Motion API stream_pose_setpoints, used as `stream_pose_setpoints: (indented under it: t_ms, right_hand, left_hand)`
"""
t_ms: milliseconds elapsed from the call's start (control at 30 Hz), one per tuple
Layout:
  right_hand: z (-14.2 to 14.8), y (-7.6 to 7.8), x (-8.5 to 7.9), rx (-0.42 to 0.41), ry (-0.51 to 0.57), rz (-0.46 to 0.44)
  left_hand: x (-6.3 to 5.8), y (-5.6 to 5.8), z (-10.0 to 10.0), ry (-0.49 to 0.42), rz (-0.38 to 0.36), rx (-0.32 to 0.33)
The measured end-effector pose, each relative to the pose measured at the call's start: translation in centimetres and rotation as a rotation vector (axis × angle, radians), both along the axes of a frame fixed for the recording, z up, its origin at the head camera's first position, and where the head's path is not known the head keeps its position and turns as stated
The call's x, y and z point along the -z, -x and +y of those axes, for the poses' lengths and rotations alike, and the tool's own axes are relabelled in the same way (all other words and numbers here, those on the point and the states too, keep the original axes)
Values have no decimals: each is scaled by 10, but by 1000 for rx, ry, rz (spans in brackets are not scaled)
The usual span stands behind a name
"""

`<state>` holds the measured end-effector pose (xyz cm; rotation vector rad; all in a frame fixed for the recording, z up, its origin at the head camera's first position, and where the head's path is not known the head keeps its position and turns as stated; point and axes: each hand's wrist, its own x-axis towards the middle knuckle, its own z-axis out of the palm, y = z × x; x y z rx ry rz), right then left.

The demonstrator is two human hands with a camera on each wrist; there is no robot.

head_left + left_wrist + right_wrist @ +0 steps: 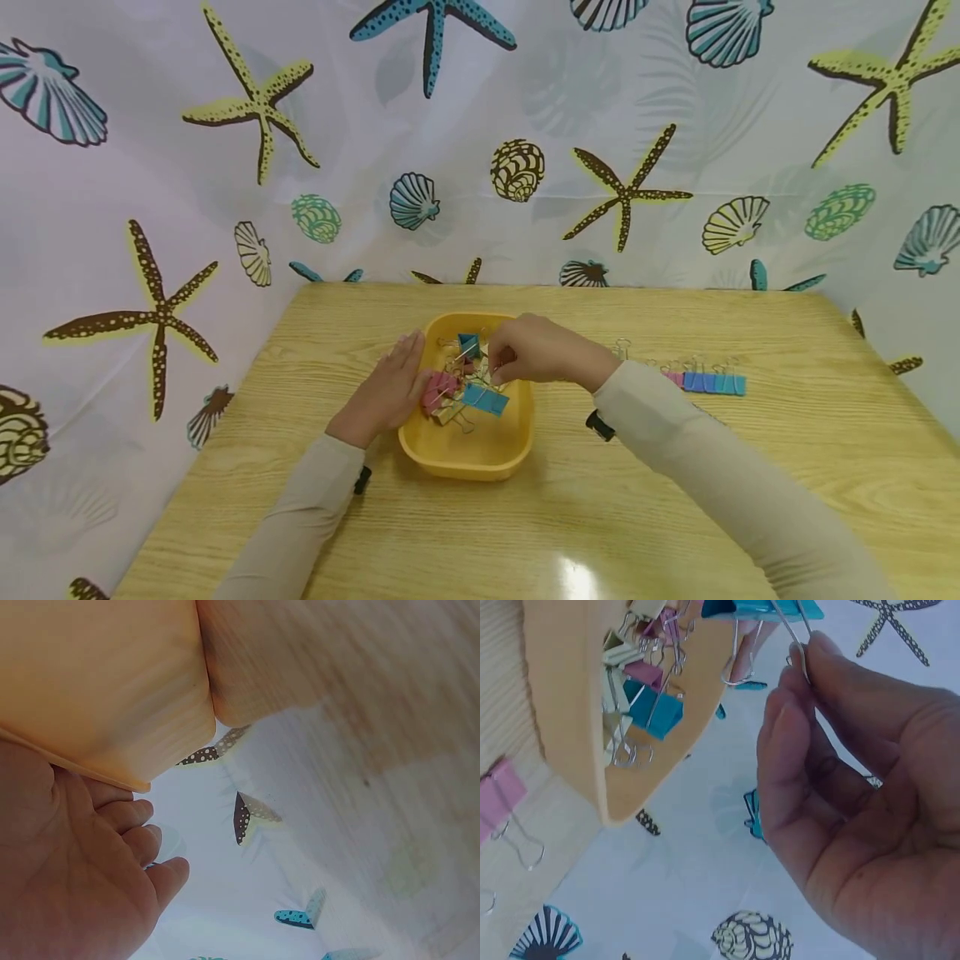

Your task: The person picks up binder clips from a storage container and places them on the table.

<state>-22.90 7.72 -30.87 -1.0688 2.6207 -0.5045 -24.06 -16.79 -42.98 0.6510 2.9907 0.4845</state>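
With the yellow bin (468,472) as the clock's centre and twelve pointing away from the person, the left hand (385,390) sits at nine o'clock. Its fingers are fairly straight along the outer wall, curled round nothing that shows, and the thumb lies near the rim — probably a light brace to keep the bin from sliding.

Inside, a pink binder clip (439,392) lies at nine, a cream binder clip (447,412) at about seven, and a teal binder clip (468,346) up at twelve. They lie at odd angles with wire handles crossing, so one clip could well snag another.

Just off centre toward three lies the blue binder clip (486,399). The right hand (536,350), reaching in over the rim from two o'clock, has thumb and forefinger pinched together on its handles (788,628); the thin wire probably gives the handiest hold amid the clutter. Whether the clip is fully clear of the others I cannot tell.

Well out at three, on the wooden table (487,533), stands a row of clips (700,382), side by side with handles up — apparently set so for neat order. The right sleeve (697,450) hides part of it.
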Motion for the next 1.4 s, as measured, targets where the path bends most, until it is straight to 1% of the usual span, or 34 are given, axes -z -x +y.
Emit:
stream_pose_setpoints:
  t_ms: [100, 233, 433, 500, 633, 733, 900, 1000, 1167, 1233, 1400]
  right_hand:
    - [14, -1, -3, 18, 51, 11]
    - [35, -2, -5, 40, 82, 33]
    - [74, -5, -4, 111, 121, 58]
    - [89, -7, -4, 148, 137, 60]
    - [120, -11, -2, 251, 159, 24]
    - [143, -15, 0, 333, 150, 2]
    - [183, -25, 8, 426, 110, 12]
    - [210, -31, 15, 469, 92, 42]
    - [256, -37, 27, 538, 69, 150]
    - [273, -38, 32, 568, 50, 193]
    - [306, -39, 46, 619, 25, 251]
  left_hand:
    - [0, 1, 0, 9, 7, -3]
    - [2, 1, -1, 16, 6, -7]
    - [4, 1, -2, 14, -5, -14]
    - [4, 0, -3, 14, -5, -15]
    - [3, 0, -4, 15, -5, -16]
    - [2, 0, -4, 18, -2, -15]
    - [1, -1, -3, 19, -4, -12]
    - [1, 0, -3, 27, -3, -17]
    - [0, 0, -3, 38, -9, -21]
    - [0, 1, -2, 34, -8, -15]
    - [0, 1, 1, 29, -5, -7]
